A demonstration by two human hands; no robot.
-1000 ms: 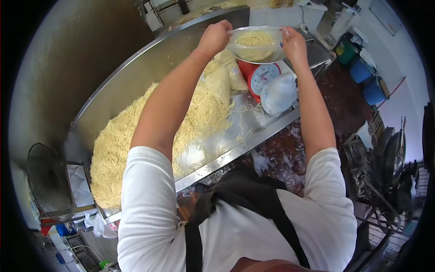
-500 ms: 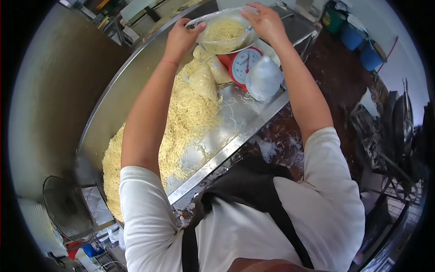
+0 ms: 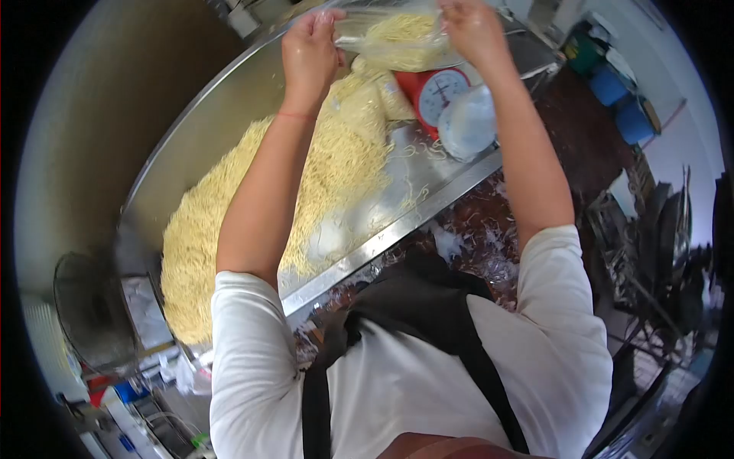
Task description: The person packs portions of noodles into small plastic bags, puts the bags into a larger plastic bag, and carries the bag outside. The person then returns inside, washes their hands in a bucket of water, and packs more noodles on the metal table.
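Holding clear bag (image 3: 409, 55) of noodles (image 3: 403, 27) at far end, by red scale (image 3: 443, 93); pinching its sides with fingers of left hand (image 3: 311, 55) and right hand (image 3: 472, 32), some tips blurred. Could slip from slick or uneven pull, spilling noodles onto surface (image 3: 397, 229)

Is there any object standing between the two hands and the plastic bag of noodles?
Nothing visible does. The left hand and right hand hold the plastic bag of noodles at opposite sides. The red dial scale appears below it in the view, not between.
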